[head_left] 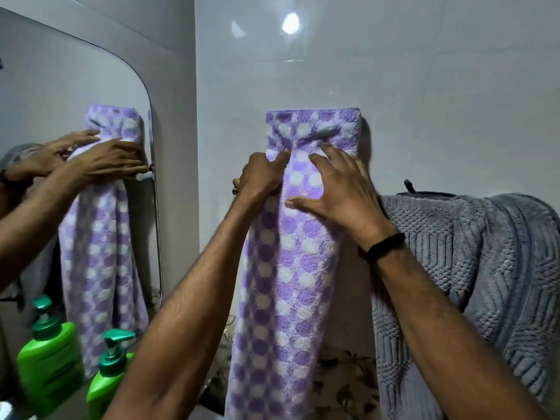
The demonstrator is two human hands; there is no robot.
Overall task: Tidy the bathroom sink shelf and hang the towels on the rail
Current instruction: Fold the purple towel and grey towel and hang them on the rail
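Forearms [169, 344] reaching up: I'm gripping the dotted towel [288, 268] on the rail [235, 190] with my left hand [263, 174], my right hand [342, 189] pressing flat, fingers spread. Beside it the grey towel [469, 253] is already hanging; shelf out of view.

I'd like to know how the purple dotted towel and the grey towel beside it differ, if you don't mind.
The purple towel has white and violet dots; the grey towel is one colour with raised weave. The purple towel hangs as a narrow folded strip; the grey towel drapes wide and bunched. The left hand and right hand are on the purple towel; none touches the grey towel. Both hang against the wall.
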